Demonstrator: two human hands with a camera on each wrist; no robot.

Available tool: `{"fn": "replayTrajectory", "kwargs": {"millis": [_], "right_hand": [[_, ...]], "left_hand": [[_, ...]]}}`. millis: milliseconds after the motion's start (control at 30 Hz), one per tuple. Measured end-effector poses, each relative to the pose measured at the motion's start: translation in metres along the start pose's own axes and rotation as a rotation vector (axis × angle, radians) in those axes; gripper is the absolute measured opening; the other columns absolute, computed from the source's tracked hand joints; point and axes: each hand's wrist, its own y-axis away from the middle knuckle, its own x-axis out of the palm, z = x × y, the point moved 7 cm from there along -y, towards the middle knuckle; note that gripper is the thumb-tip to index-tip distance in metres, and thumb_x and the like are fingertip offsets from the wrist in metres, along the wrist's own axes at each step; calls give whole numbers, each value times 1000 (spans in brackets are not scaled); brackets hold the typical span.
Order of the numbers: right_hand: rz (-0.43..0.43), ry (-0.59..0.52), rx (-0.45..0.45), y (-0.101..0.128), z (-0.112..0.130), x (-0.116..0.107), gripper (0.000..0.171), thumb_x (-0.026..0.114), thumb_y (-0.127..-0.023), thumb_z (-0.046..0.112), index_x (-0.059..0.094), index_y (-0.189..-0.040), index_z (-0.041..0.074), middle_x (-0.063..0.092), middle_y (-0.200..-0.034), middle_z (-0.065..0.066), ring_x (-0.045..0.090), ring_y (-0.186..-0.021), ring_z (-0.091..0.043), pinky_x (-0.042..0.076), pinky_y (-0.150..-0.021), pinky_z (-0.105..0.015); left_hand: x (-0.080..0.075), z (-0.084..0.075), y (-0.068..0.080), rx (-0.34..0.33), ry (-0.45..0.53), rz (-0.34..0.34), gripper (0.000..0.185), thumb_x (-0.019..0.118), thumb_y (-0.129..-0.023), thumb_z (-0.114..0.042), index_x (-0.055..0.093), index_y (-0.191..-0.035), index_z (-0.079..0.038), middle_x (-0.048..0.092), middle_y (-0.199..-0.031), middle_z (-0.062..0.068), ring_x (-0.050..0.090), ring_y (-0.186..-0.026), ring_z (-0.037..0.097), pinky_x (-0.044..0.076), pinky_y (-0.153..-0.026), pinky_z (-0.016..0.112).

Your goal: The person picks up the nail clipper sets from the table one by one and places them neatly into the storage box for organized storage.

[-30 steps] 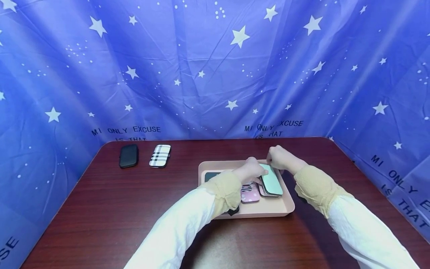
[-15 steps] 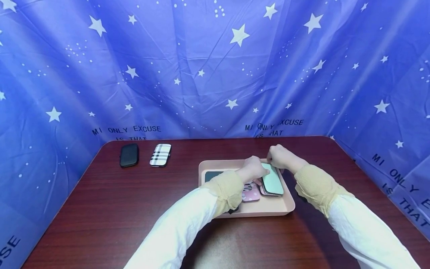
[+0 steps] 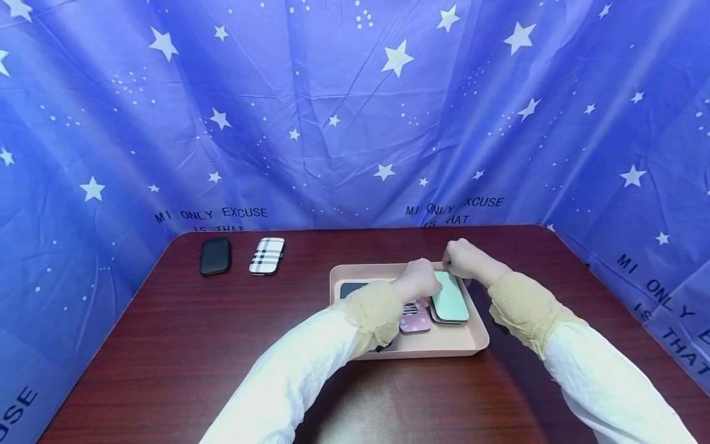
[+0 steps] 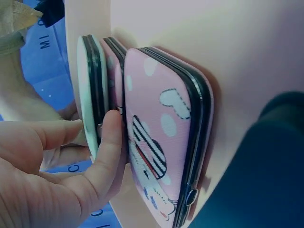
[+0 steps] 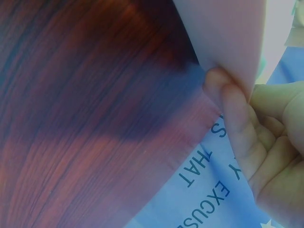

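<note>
My left hand (image 3: 420, 279) pinches a mint green hard case (image 3: 450, 299), thumb on its face and fingertips at its dark metal edge. The mint case lies on a pink case (image 4: 114, 57) at the right end of a pale pink tray (image 3: 481, 333). Beside them is a pink case with white dots and a rabbit picture (image 4: 156, 128), with a clasp on its edge. My right hand (image 3: 465, 258) grips the tray's rim at the far right corner, thumb inside and fingers outside. My left forearm hides part of the tray.
A dark case (image 3: 350, 288) lies in the tray's left part, mostly hidden. On the table's far left are a black case (image 3: 215, 256) and a white plaid case (image 3: 267, 256). A blue star-printed curtain (image 3: 333, 92) hangs behind the brown table (image 3: 194, 345).
The mint case has shifted slightly, so less of the pink case shows beneath it. My left hand moved a little with it. The right hand stays on the tray corner.
</note>
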Motion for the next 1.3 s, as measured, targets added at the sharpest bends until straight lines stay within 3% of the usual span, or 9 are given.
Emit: {"fn": "replayTrajectory", "kwargs": {"millis": [100,267,533,633,900,1000,1133,1200,1300], "right_hand": [[-2,-3,1,-1,0,0,34,50,-72,-14,55,-49,10,56,-47,1,51,-31,-9,42,-34,-21],[0,-8,12,-2,-2,3,38,49,-73,-13,48,-46,14,48,-41,5,50,-30,-8,42,-33,-21],[4,-9,-3,-2,-1,2,40,47,-72,-15,43,-45,15,44,-40,6,52,-32,-11,40,-34,-21],[13,-13,-5,-1,-2,2,39,49,-74,-14,47,-47,14,45,-42,6,53,-33,-11,41,-35,-20],[-8,-25,-31,-1,-3,5,34,54,-76,-12,55,-51,11,51,-46,4,51,-32,-7,42,-35,-19],[-6,-4,-33,0,-4,6,31,56,-78,-10,60,-55,10,57,-52,2,51,-33,-6,42,-36,-19],[-6,-1,-20,2,-6,6,25,57,-82,-6,64,-63,8,64,-62,-4,52,-34,-8,43,-37,-19],[-5,-21,-14,2,-7,6,21,57,-83,-6,66,-67,5,66,-67,-8,53,-34,-9,44,-36,-20],[2,-52,9,3,-8,7,17,57,-83,-6,69,-74,2,68,-74,-13,54,-35,-10,45,-35,-20]], "left_hand": [[-3,-1,2,13,15,24,16,67,-85,-15,58,-78,-4,69,-84,13,67,-51,17,51,-44,20],[-7,-1,4,9,85,75,21,65,-86,-19,57,-92,-1,67,-90,18,67,-51,19,51,-48,20],[-9,10,16,-83,454,181,34,64,-88,-11,51,-115,5,57,-90,15,68,-81,32,58,-71,35],[-12,14,23,-91,508,202,39,64,-88,-11,49,-120,6,61,-98,20,67,-90,33,57,-77,36],[-28,23,38,-22,634,286,44,60,-91,-8,47,-129,9,57,-122,21,64,-101,35,57,-76,35],[-45,24,47,37,651,244,43,59,-92,-7,47,-130,9,59,-120,22,65,-99,33,58,-71,32],[-78,24,62,151,622,123,44,59,-92,-7,47,-132,7,62,-118,21,68,-92,27,58,-68,29],[-96,25,70,213,549,46,45,59,-92,-9,48,-133,4,62,-119,19,69,-90,27,58,-68,29],[-121,28,81,334,329,-110,46,58,-92,-14,48,-134,-1,63,-121,15,67,-96,23,55,-79,29]]}}
